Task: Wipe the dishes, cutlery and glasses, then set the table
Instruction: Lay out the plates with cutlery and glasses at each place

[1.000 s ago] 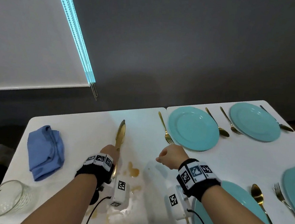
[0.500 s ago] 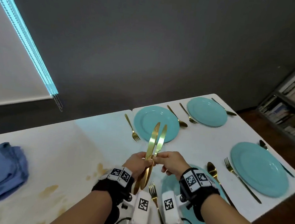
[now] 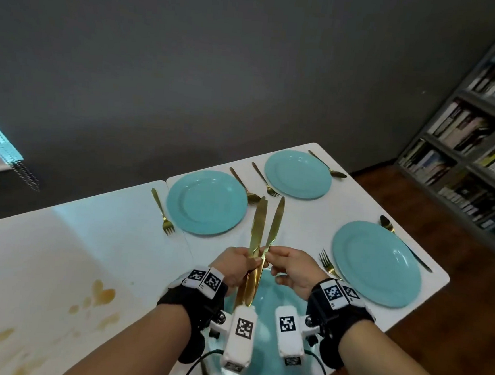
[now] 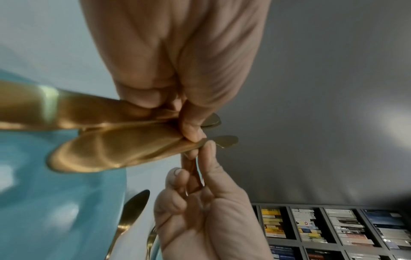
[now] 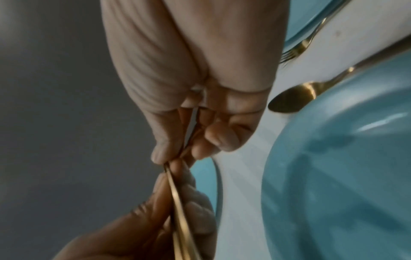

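Over the near teal plate [image 3: 263, 307], my left hand [image 3: 238, 265] grips a bundle of gold knives [image 3: 256, 232] by their handles, blades pointing up and away. My right hand [image 3: 289, 264] pinches one knife [image 3: 276, 219] at its neck, and that blade fans out to the right of the others. In the left wrist view the left hand [image 4: 177, 70] clamps the overlapping handles [image 4: 111, 140], and the right hand's fingertips [image 4: 209, 158] meet them from below. The right wrist view shows the right hand [image 5: 195, 88] pinching the thin knife edge [image 5: 175, 193].
Three more teal plates [image 3: 206, 202] [image 3: 297, 173] [image 3: 376, 262] lie on the white table [image 3: 103, 235], with gold forks [image 3: 161, 210] and spoons [image 3: 328, 164] beside them. Brown stains [image 3: 101, 294] mark the table's left part. A bookshelf [image 3: 481, 131] stands at the right beyond the table edge.
The view swung right, so the blue cloth and glass left the picture. My hands met over the near plate; the right hand took hold of one knife and spread it from the bundle.
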{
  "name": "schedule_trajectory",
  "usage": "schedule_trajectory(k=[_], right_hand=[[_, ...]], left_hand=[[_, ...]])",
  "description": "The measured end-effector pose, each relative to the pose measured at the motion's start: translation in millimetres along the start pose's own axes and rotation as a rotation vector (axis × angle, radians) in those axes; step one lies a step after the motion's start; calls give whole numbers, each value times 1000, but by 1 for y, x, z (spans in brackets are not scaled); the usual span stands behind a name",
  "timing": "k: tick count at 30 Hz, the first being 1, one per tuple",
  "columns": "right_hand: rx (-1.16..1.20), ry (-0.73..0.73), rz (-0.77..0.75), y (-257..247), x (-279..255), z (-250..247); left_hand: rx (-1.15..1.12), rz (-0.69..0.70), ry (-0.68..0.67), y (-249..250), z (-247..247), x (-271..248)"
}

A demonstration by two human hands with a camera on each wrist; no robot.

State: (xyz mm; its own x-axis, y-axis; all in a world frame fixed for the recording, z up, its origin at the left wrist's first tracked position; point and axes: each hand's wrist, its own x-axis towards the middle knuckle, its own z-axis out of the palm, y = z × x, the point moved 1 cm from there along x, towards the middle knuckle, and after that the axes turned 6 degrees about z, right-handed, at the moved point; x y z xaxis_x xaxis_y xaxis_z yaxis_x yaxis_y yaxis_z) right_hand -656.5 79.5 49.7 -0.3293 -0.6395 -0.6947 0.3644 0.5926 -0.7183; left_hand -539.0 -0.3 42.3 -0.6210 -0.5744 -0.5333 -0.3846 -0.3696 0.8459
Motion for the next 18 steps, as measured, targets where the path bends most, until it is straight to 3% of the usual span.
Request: schedule_trajectory(k=[7,11,13,18], right_hand=[[184,3,7,7,10,-56],[205,112,1,3,15,-88],[107,198,-5,2,17,-112],[-422,417,111,23,24,-163]], left_hand=[[-134,-54,-58,10,53,23],[-93,-83,45,10,69,41],[-113,-108,100,10,70,49],[-135,-130,171,12,65,59]])
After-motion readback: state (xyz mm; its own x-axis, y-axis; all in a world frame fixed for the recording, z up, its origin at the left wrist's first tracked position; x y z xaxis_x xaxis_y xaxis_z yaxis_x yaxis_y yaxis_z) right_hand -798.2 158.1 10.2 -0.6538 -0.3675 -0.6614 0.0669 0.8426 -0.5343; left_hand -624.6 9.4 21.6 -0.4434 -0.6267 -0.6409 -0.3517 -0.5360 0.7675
